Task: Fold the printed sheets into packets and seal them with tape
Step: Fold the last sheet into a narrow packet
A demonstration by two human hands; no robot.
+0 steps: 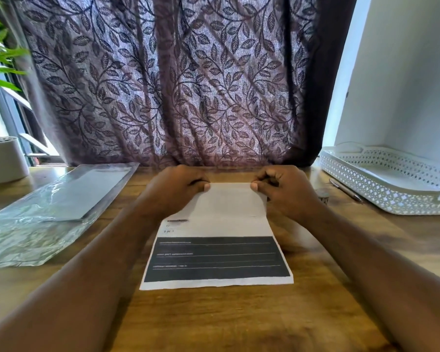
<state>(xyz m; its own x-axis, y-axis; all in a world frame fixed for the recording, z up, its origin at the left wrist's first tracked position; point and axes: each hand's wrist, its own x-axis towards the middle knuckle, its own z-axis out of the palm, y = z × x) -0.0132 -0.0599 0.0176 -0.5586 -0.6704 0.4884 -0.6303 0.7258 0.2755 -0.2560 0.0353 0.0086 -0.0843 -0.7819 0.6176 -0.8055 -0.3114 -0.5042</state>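
Note:
A printed sheet (217, 245) lies on the wooden table (214, 321) in front of me, with a large black block of text lines across its near half. Its far part is turned back over itself as a blank white flap. My left hand (174, 189) pinches the flap's far left corner, thumb on top. At the far right corner my right hand (285, 190) pinches the same edge. A roll of tape (323, 195) shows partly behind my right hand.
A clear plastic pack holding a stack of sheets (54, 207) lies at the left. A white perforated tray (389, 179) stands at the right with a pen (346, 190) beside it. A white plant pot (4, 158) sits far left; a patterned curtain (168, 80) hangs behind.

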